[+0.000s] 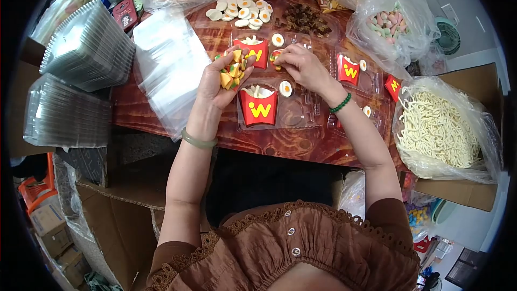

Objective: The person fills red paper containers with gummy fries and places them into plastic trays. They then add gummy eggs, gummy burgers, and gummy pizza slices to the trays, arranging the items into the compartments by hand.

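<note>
- The left hand [223,78] is cupped palm-up, its fingers curled round a heap of small yellow, orange and green candy pieces [232,70], held just above the bench [301,143].
- The right hand [301,64] is pinched shut on one small colourful piece, pressed at a pocket of the far clear tray [280,48].
- That far tray holds a red fries box [254,49] marked with a yellow W, filled with pale sticks, and a fried-egg gummy [278,39] beside it.
- The near clear tray [293,109] holds a second red fries box [259,106] and another fried-egg gummy [285,88]; its other pockets look bare.
- Further trays to the right carry a third red box [348,68] each with small egg pieces.
- Loose egg gummies [239,9] lie in a pile at the far side of the bench, next to a dark brown pile [304,19].
- An open bag of pale noodle-shaped sweets [437,128] sits in a cardboard box on the right.
- A bag of pink and white sweets [389,23] stands behind it.
- Stacks of empty clear trays [86,48] and a sheaf of clear plastic bags [172,64] crowd the left side, close by the left forearm.
</note>
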Motion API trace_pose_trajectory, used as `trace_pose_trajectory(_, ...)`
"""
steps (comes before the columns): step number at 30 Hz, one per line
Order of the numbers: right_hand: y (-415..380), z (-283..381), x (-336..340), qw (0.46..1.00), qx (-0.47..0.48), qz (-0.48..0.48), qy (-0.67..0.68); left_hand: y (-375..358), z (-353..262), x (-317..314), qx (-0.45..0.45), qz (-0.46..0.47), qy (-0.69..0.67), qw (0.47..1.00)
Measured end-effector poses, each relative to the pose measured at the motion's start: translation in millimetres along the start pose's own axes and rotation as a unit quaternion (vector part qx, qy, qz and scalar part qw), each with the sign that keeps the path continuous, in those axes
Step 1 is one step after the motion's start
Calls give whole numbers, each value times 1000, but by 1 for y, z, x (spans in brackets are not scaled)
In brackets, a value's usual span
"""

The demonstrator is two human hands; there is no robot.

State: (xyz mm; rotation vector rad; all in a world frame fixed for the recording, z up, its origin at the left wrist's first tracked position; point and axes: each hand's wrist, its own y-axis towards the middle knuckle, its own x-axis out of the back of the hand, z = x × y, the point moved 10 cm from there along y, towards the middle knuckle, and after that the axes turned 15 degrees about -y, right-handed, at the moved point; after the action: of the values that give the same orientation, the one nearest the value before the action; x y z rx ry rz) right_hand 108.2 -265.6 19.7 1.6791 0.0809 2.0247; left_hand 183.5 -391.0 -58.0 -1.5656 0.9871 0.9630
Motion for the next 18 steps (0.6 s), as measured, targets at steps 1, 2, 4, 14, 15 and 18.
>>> trace_pose_trajectory(1,0,-2,1,1000,-10,-11,3,1,-1,-1,-2,3,0,1000)
trace_pose_trajectory(2,-2,-3,0,1000,-8,-11,2,0,0,0,-2,0,5,1000)
trace_pose_trajectory(4,1,-4,3,998,-36,-31,28,-2,0,-2,2,0,2,1000)
trace_pose_trajectory(14,39,32,11,938,-209,69,268,-19,22,-26,26,32,5,999)
trace_pose_trajectory(15,40,37,8,914,-204,70,343,-20,21,-26,25,26,2,999)
trace_pose_trajectory(18,34,35,15,892,-194,18,407,-24,18,-28,32,46,-8,998)
